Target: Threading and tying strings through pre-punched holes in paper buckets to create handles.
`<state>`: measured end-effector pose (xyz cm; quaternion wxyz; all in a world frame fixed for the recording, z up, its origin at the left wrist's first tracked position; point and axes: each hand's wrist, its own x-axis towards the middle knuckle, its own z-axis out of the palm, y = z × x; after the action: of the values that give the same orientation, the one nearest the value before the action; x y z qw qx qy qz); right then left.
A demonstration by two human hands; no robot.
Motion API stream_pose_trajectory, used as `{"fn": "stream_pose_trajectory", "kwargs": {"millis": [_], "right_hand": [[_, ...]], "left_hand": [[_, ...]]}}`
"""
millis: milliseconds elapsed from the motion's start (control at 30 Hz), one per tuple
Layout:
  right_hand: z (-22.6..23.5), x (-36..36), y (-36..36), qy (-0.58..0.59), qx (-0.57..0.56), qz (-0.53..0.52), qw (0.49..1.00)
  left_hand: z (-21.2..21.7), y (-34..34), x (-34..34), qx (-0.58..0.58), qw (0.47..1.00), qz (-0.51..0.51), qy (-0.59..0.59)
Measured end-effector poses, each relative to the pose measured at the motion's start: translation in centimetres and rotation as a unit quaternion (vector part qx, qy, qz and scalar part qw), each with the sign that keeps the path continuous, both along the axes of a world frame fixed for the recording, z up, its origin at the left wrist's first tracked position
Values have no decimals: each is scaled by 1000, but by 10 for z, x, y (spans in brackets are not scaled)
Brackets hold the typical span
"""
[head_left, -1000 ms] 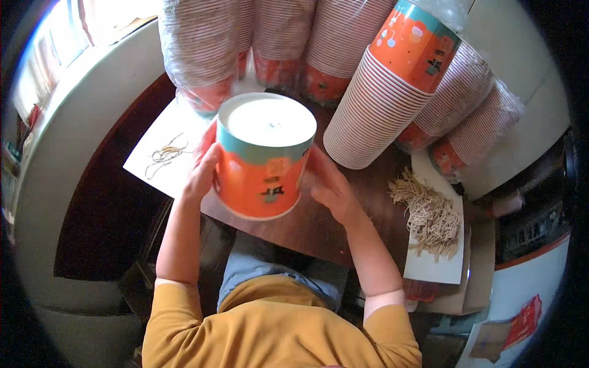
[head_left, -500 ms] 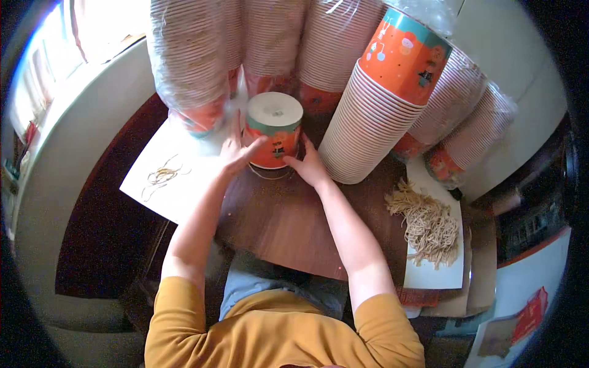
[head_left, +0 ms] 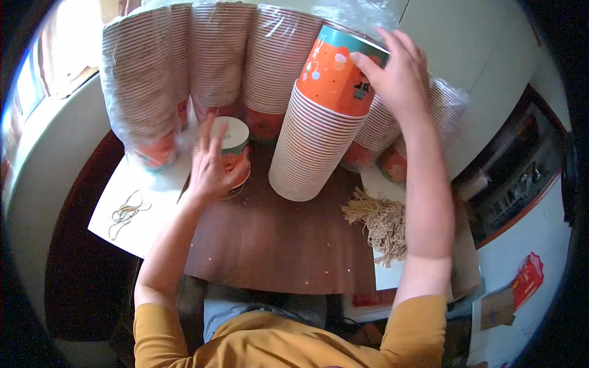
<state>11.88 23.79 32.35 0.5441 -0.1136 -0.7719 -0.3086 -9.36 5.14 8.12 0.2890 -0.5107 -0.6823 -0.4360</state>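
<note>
The left hand was spread beside a lone paper tub, the right hand at a tall nested stack.
Nearest, on the brown tabletop, a bundle of beige cords lay over a white sheet at the right; a few loose cords lay at the left. Farther in, the orange-and-teal paper tub stood base up, the left hand's fingers parted and loose before it; contact could not be told. The right thumb overlapped the wall of the topmost tub, fingers at its upper edge; whether they gripped could not be told. Behind rose plastic-wrapped stacks.
</note>
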Motion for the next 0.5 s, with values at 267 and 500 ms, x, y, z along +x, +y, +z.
{"fn": "stream_pose_trajectory", "kwargs": {"millis": [267,500], "right_hand": [[41,-44,35,-127,-330,77,932],[63,-47,36,-87,-312,87,942]], "left_hand": [[60,75,60,27,983,-113,-142],[129,120,71,55,981,-55,-180]]}}
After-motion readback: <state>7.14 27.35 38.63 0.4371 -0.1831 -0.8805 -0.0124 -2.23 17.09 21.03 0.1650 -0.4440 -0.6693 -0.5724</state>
